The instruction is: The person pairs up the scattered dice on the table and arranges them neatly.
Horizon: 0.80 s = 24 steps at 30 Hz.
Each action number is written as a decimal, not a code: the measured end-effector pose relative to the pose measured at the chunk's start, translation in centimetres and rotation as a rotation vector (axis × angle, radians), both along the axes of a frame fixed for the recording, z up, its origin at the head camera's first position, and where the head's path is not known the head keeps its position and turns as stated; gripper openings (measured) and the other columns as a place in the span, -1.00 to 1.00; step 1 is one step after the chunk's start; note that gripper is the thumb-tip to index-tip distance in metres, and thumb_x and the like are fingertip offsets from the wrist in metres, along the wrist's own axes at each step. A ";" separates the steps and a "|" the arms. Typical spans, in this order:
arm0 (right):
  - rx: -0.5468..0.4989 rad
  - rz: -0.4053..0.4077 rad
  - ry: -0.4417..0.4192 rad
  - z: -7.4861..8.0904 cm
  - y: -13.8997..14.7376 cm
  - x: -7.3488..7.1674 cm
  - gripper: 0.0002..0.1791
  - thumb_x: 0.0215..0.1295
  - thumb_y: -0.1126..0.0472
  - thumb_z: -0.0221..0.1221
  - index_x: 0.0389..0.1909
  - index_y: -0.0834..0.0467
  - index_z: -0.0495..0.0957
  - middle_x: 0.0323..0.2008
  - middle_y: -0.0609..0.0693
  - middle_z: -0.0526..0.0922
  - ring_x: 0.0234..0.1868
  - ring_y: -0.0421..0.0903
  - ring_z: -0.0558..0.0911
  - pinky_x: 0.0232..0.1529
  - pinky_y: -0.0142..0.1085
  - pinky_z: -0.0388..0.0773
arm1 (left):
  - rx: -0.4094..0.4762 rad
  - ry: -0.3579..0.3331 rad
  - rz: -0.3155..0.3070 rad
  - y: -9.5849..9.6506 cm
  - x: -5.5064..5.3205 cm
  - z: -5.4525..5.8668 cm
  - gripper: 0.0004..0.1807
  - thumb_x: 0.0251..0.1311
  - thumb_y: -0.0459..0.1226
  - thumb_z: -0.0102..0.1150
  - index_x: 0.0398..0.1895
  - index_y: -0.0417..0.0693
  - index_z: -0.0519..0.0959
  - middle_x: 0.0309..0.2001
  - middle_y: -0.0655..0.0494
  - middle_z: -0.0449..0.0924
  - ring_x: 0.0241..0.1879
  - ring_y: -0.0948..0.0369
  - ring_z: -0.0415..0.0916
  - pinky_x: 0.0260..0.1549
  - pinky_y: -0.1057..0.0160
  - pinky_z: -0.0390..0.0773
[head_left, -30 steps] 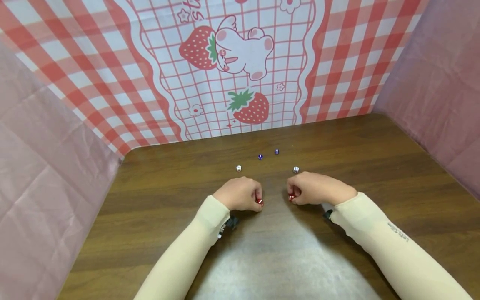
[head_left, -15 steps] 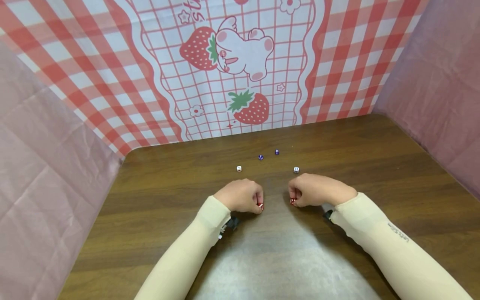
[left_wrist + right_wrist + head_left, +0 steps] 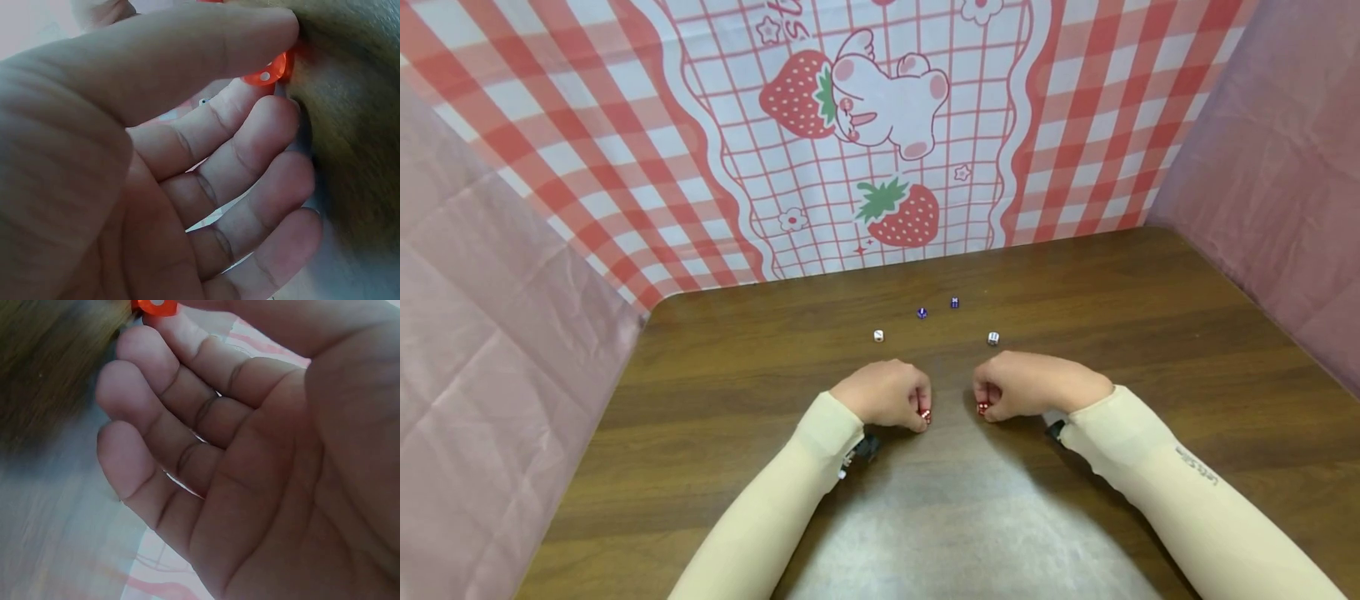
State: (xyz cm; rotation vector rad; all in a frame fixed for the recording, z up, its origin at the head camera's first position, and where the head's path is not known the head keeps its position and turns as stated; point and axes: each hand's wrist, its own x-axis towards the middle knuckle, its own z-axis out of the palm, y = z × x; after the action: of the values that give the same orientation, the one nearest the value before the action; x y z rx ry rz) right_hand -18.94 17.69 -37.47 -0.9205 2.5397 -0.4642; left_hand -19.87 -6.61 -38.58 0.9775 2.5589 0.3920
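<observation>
Between thumb and index finger, my left hand [image 3: 887, 394] pinches a red die [image 3: 926, 416] with white pips, low over the wooden table [image 3: 760, 417]. In the left wrist view that red die [image 3: 269, 74] shows below the thumb tip, close to the wood. Facing it across a short gap, my right hand [image 3: 1033, 385] pinches another red die [image 3: 982, 408] the same way. Only part of this die [image 3: 156, 306] appears at the top edge of the right wrist view; the other fingers curve loosely beside it.
Beyond the hands lie a white die [image 3: 878, 336] on the left and another white die [image 3: 993, 338] on the right. Farther back are two blue dice, one nearer [image 3: 922, 313] and one farther [image 3: 955, 302]. A checked strawberry cloth [image 3: 880, 125] hangs behind the table.
Both hands have come slightly nearer the person with their red dice. The left hand has also shifted a little to the right. The white and blue dice stay put.
</observation>
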 end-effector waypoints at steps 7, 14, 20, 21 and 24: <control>-0.015 0.035 -0.040 0.2 0.1 -0.1 -0.83 0.17 0.34 0.36 -0.40 0.04 0.56 -0.53 -0.18 0.48 -0.51 -0.28 0.41 -0.43 -0.37 0.39 | 0.035 -0.084 -0.017 -0.5 -0.5 0.1 -0.84 0.09 -0.18 0.52 -0.43 0.21 0.66 -0.51 0.33 0.61 -0.47 0.38 0.50 -0.39 0.36 0.50; -0.022 0.029 -0.038 -0.1 0.4 -0.3 -0.78 0.18 0.36 0.34 -0.45 0.02 0.52 -0.54 -0.18 0.46 -0.51 -0.27 0.40 -0.43 -0.37 0.37 | 0.086 -0.165 -0.043 -0.9 -1.1 0.0 -0.86 0.13 -0.25 0.50 -0.38 0.17 0.68 -0.45 0.31 0.65 -0.42 0.37 0.54 -0.33 0.37 0.54; -0.013 0.032 -0.054 0.0 0.2 -0.1 -0.77 0.19 0.34 0.34 -0.48 0.01 0.50 -0.55 -0.18 0.45 -0.52 -0.28 0.39 -0.44 -0.38 0.36 | 0.093 -0.198 -0.051 -0.7 -1.0 -0.3 -0.86 0.16 -0.24 0.49 -0.40 0.17 0.67 -0.47 0.30 0.65 -0.44 0.38 0.53 -0.36 0.37 0.53; -0.011 0.038 -0.051 0.0 0.2 0.0 -0.77 0.19 0.34 0.35 -0.48 0.01 0.50 -0.55 -0.18 0.45 -0.52 -0.28 0.39 -0.44 -0.38 0.36 | 0.093 -0.201 -0.053 -0.6 -0.9 -0.4 -0.86 0.16 -0.24 0.49 -0.40 0.18 0.67 -0.47 0.30 0.65 -0.45 0.38 0.53 -0.36 0.38 0.53; -0.005 0.053 -0.043 -0.1 0.0 0.1 -0.76 0.17 0.34 0.35 -0.49 0.01 0.50 -0.56 -0.19 0.44 -0.52 -0.29 0.38 -0.44 -0.40 0.34 | 0.092 -0.200 -0.062 -0.5 -0.8 -0.4 -0.86 0.16 -0.24 0.49 -0.41 0.18 0.67 -0.48 0.30 0.65 -0.46 0.38 0.52 -0.38 0.38 0.52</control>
State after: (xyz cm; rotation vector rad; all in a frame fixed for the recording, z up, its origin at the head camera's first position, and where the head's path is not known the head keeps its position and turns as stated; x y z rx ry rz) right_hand -18.88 17.72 -37.53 -0.9662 2.4705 -0.4698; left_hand -20.70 -7.07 -39.01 0.9936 2.3436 0.5639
